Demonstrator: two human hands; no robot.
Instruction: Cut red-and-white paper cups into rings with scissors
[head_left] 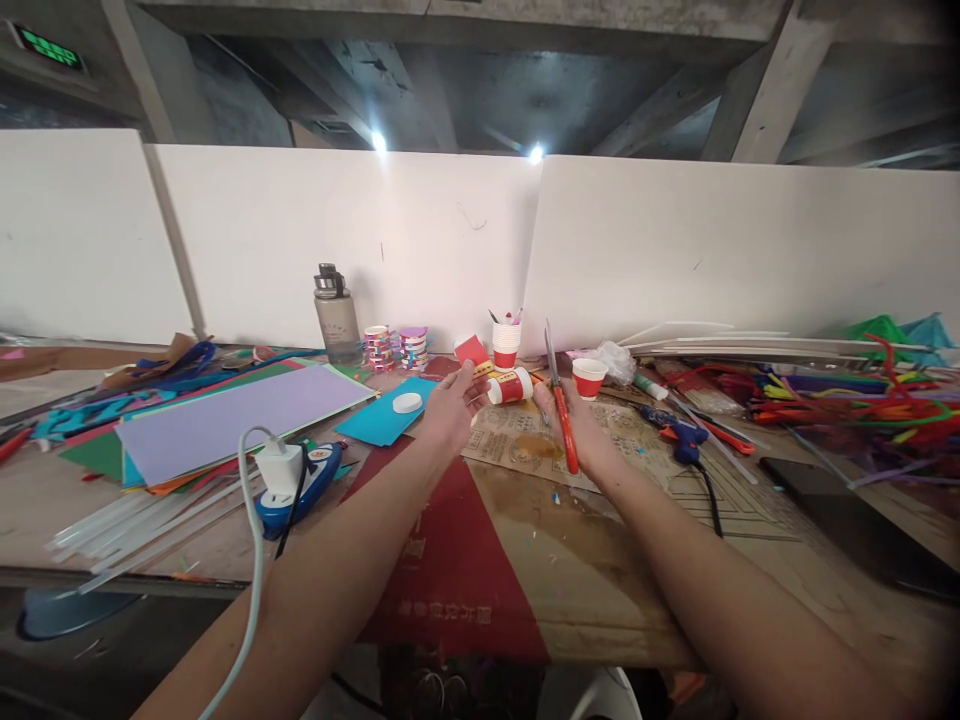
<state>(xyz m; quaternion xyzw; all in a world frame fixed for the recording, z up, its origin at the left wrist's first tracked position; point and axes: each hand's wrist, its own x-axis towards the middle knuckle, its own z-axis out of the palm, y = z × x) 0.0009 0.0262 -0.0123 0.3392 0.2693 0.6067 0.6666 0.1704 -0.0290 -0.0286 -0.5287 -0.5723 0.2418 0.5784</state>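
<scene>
My left hand (451, 408) reaches forward over the table, its fingertips at a red and white paper cup (511, 386) that lies on its side; whether it grips the cup is unclear. My right hand (574, 420) holds orange-handled scissors (561, 410) with the blades pointing up and away. Another small red and white cup (588, 377) stands upright just right of the scissors. A stack of similar cups (506, 344) holding pens stands behind.
Coloured paper sheets (225, 420), a teal sheet with a white disc (406, 402), glue sticks (135, 525), a charger with cable (280, 468) and a water bottle (336, 315) lie left. A blue glue gun (679, 430), pipe cleaners (847, 400) and a dark phone (806, 478) lie right.
</scene>
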